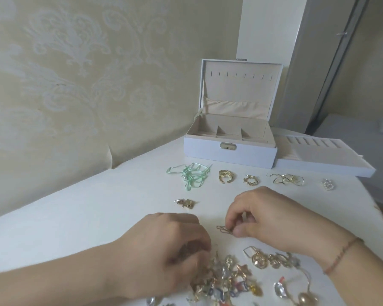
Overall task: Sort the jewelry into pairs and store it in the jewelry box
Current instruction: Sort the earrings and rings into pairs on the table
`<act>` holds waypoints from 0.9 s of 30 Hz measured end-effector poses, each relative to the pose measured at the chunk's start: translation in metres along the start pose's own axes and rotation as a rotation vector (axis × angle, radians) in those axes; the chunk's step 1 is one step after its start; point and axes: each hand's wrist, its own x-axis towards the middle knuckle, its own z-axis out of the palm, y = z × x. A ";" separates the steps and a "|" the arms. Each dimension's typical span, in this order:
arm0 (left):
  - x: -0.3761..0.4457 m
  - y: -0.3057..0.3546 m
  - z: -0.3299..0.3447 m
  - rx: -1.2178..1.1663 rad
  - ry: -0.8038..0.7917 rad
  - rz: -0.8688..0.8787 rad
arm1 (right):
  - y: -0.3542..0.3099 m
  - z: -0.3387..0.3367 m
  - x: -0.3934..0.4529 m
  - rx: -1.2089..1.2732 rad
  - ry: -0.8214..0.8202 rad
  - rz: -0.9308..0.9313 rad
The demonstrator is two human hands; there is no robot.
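A white jewelry box stands open at the back of the white table, its beige compartments bare. Sorted pieces lie in a row before it: mint-green ribbon earrings, gold twisted earrings, small gold hoops, thin wire earrings and a pearl piece. A gold pair lies nearer. My right hand pinches a thin gold wire earring just above the table. My left hand has curled fingers dug into the mixed jewelry pile; what they hold is hidden.
The box's removable tray with ring slots lies to the right of the box. More loose gold pieces and drop earrings lie at the front right. A patterned wall borders the table on the left; the table's right edge drops off.
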 end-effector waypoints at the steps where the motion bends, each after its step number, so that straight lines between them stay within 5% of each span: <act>1: -0.002 0.005 0.001 -0.007 -0.009 0.026 | 0.003 0.000 -0.003 0.039 0.004 -0.004; 9: -0.013 0.021 0.005 0.069 -0.059 0.161 | 0.010 -0.004 -0.018 0.375 -0.074 -0.091; 14: 0.022 0.005 -0.005 -0.261 0.177 -0.191 | 0.012 -0.002 -0.008 0.751 0.194 -0.113; 17: 0.050 -0.004 0.000 -0.513 0.183 -0.297 | 0.012 0.000 -0.004 0.918 0.288 -0.080; 20: 0.062 -0.004 0.012 -0.765 0.195 -0.316 | 0.012 0.002 -0.002 0.938 0.305 -0.062; 27: 0.067 -0.009 0.031 -0.838 0.308 -0.192 | 0.015 0.006 0.000 0.836 0.284 -0.078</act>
